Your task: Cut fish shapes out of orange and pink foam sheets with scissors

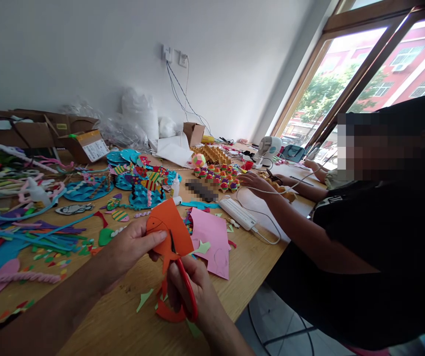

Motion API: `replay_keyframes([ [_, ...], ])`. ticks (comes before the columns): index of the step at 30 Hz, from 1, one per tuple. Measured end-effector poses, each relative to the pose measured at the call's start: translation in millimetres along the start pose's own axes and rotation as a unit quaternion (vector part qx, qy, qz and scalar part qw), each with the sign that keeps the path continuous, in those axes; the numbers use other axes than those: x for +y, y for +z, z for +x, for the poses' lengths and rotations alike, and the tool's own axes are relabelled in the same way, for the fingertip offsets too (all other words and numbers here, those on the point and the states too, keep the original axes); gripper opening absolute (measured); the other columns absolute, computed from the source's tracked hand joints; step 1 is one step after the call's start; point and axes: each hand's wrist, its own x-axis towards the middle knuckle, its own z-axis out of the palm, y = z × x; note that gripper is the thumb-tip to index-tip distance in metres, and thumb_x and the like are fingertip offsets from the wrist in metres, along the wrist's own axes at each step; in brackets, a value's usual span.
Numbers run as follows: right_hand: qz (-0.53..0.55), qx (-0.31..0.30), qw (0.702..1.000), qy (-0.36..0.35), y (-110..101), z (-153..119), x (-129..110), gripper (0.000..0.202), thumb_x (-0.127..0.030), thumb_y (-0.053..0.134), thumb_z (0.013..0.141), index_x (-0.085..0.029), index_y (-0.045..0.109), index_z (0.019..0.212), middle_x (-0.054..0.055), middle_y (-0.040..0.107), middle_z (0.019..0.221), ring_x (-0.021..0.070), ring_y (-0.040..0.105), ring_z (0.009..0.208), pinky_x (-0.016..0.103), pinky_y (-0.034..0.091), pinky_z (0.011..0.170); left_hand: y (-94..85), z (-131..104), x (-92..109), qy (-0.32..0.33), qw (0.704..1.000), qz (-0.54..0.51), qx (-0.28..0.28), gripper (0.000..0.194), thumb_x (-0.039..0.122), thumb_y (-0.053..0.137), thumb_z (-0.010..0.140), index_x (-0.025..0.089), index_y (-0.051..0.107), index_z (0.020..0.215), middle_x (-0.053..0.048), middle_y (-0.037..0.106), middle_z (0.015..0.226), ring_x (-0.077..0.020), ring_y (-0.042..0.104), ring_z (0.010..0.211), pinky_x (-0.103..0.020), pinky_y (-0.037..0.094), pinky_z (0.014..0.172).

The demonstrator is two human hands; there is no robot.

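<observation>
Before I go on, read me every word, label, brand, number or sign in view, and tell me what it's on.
No text can be read with certainty.
White label on the cardboard box: printed, too small and blurred.
White marking on the co-worker's dark shirt: unreadable.
Orange paper in the hands: drawn lines, no writing visible.
Red scissors: no lettering I can make out.

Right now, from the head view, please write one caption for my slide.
Over a cluttered wooden table, the left hand holds orange paper while the right hand holds red-handled scissors against it.
</observation>
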Motion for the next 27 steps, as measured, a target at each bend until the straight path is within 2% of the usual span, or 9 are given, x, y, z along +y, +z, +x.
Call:
replay_keyframes([
  [10, 0.023, -0.007, 1.000, -0.009, -1.5, 0.1, 8.1, 0.057, -0.072, 0.055, 0.076, -0.017, 0.051, 0.063, -0.006, 0.044, 0.041, 0.0046, 0.035, 0.033, 0.015, 0.028, 0.034, -1.3, 1.0, 0.8, -0.021, 1.000, -0.004, -0.016, 0.017, 0.034, 0.069, 0.066, 0.020, 0.061, 0.063, 0.006, 0.060, 0.055, -0.0106, 0.046, 0.052, -0.020, 0.041, 0.050],
  [17, 0.012, -0.005, 1.000, 0.009, -4.2, 0.1, 8.1, 0.058, -0.072, 0.057, 0.074, -0.018, 0.047, 0.055, -0.005, 0.043, 0.038, 0.0040, 0.035, 0.031, 0.014, 0.026, 0.032, -3.1, 0.0, 2.6, -0.021, 0.999, 0.003, -0.028, 0.017, 0.036, 0.068, 0.068, 0.020, 0.061, 0.066, 0.006, 0.060, 0.056, -0.0107, 0.046, 0.053, -0.020, 0.041, 0.051],
  [22, 0.018, -0.014, 1.000, 0.011, -2.9, -1.3, 7.4, 0.056, -0.069, 0.058, 0.075, -0.018, 0.046, 0.055, -0.006, 0.042, 0.037, 0.0038, 0.033, 0.030, 0.014, 0.024, 0.031, -2.7, 1.6, 2.7, -0.023, 0.999, 0.034, -0.001, 0.018, 0.036, 0.067, 0.066, 0.020, 0.062, 0.063, 0.006, 0.060, 0.055, -0.0111, 0.047, 0.054, -0.020, 0.040, 0.052],
  [27, 0.009, -0.007, 1.000, 0.029, -2.0, -1.4, 2.0, 0.058, -0.072, 0.058, 0.072, -0.018, 0.045, 0.053, -0.005, 0.044, 0.038, 0.0048, 0.037, 0.032, 0.014, 0.027, 0.033, -1.3, 2.8, 0.9, -0.013, 0.999, 0.040, 0.011, 0.019, 0.037, 0.066, 0.067, 0.020, 0.061, 0.061, 0.006, 0.062, 0.055, -0.0112, 0.049, 0.054, -0.020, 0.040, 0.052],
])
